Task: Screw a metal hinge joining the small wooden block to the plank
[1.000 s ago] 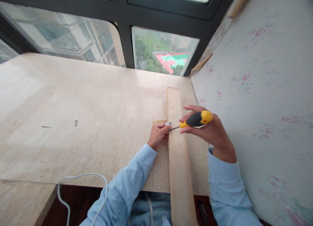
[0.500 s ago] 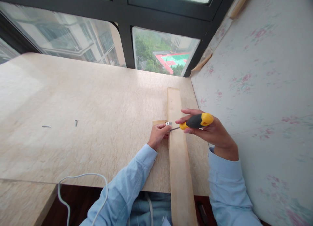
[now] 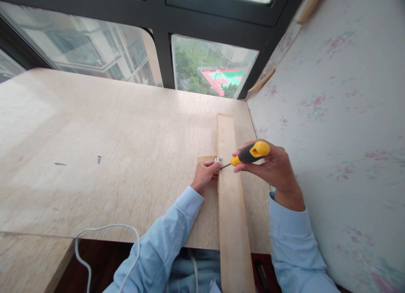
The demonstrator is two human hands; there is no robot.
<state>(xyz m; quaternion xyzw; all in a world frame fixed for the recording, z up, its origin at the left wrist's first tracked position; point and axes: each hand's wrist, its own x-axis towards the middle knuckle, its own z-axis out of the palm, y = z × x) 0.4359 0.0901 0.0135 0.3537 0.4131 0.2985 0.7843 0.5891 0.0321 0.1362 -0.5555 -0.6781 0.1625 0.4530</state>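
My right hand (image 3: 268, 164) grips a yellow and black screwdriver (image 3: 249, 153), its shaft slanting down left to the edge of a long wooden board (image 3: 233, 208). The shaft's tip reaches my left fingertips. My left hand (image 3: 206, 174) is closed at the board's left edge, beside a small metal bracket (image 3: 218, 160). Thumb and fingers pinch at the bracket's near side; whether they hold it or a screw there is hidden. Behind that hand a short wooden piece (image 3: 205, 158) sticks out leftward from the board.
Two screws lie apart on the pale stone-patterned sill: one screw (image 3: 99, 159) and another screw (image 3: 60, 164) farther left. A white cord (image 3: 107, 226) loops at the front edge. Flowered wallpaper (image 3: 319, 111) rises on the right, and a dark window frame (image 3: 215, 14) stands behind.
My right hand has turned on the screwdriver, and the handle's end has shifted slightly left and up. The board's far end has moved slightly right. My left hand stays in place.
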